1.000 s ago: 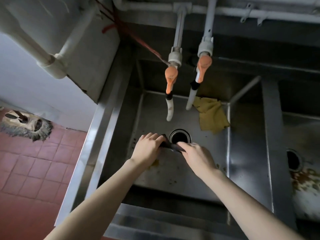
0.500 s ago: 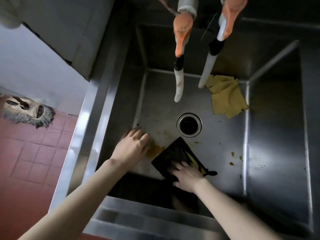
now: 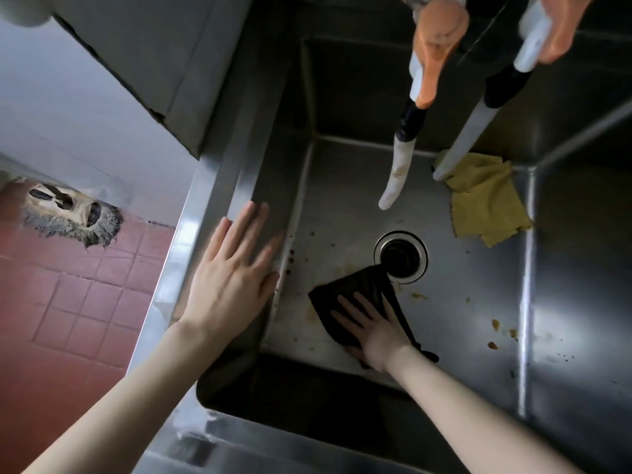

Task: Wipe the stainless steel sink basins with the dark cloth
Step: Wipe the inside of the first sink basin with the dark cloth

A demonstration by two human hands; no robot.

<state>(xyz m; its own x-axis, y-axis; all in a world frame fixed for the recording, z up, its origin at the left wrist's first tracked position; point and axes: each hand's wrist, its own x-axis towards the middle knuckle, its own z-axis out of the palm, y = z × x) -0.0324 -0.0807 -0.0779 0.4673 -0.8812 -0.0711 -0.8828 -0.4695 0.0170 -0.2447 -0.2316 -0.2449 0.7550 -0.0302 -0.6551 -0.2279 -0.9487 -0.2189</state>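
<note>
The left hand (image 3: 232,278) lies flat on the left wall of the sink basin (image 3: 342,206), just under the rim. Its fingers are straight and a little spread, and it holds nothing; it seems to support the body. To the right of it, on the basin floor, the dark cloth (image 3: 355,289) is under the right hand (image 3: 376,331), which presses it down with spread fingers. The far corner of the cloth touches the rim of the drain (image 3: 400,256). The step in hand appears to be the wiping of the floor of this basin. Brown spots (image 3: 496,325) remain further right, near the right wall, so the next move probably calls for sliding the pressed cloth toward them. A yellow cloth (image 3: 485,203) lies in the far right corner.
</note>
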